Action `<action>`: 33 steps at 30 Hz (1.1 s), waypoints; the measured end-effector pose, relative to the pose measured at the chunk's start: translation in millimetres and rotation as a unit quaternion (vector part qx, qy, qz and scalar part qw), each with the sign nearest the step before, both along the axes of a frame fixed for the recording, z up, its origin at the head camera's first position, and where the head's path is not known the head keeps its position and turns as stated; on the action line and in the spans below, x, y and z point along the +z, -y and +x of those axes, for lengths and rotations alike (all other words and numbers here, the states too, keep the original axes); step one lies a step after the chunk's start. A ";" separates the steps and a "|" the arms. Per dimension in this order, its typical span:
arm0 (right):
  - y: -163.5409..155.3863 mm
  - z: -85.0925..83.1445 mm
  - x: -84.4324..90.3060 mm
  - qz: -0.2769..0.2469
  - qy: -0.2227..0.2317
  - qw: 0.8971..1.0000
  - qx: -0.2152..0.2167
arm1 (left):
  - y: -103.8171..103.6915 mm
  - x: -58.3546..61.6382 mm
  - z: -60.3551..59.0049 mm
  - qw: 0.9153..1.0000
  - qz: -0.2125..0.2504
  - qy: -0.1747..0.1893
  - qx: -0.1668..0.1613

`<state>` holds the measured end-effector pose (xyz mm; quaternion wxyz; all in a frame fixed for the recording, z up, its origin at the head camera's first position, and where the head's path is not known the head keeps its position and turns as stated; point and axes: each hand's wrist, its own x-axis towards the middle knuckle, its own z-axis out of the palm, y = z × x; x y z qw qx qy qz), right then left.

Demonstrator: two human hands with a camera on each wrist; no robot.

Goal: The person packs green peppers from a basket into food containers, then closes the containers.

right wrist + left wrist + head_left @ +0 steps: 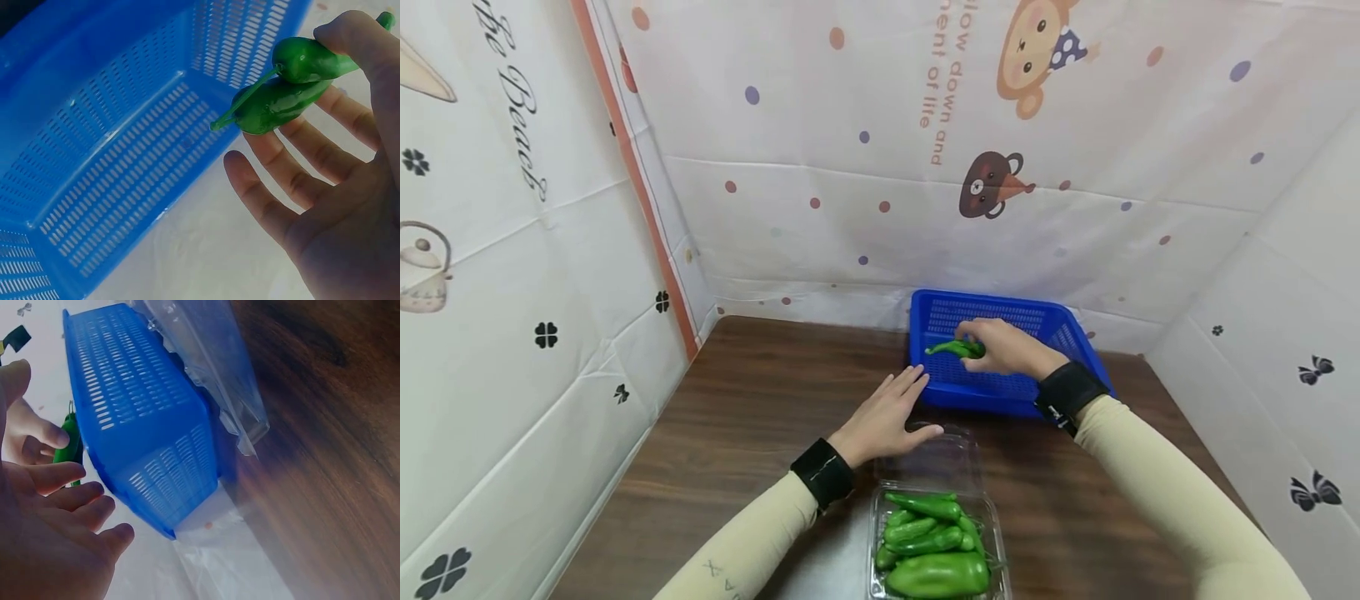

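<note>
My right hand (1009,347) pinches two green chili peppers (269,107) between thumb and fingers over the blue plastic basket (981,403). In the right wrist view the peppers lie side by side with their stems pointing out past the fingertips, and the visible basket floor is bare. Beside the basket's front left corner, my left hand (880,423) has its fingers extended and holds nothing; whether the fingertips touch the rim I cannot tell. Nearer to me, a clear plastic clamshell box (997,533) holds several green peppers (925,540), with a larger one (940,575) in front.
The box's transparent lid (931,467) is folded back toward the basket, below my left hand. A dark wooden table (760,392) carries everything. Printed white sheets (820,233) hang behind and at both sides.
</note>
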<state>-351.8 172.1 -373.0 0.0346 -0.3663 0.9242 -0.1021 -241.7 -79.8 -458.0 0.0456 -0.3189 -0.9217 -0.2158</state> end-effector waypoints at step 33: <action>-4.8 121.3 -16.1 -0.051 -0.069 0.993 0.083 | 51.0 -12.9 88.9 0.998 0.033 0.044 -0.025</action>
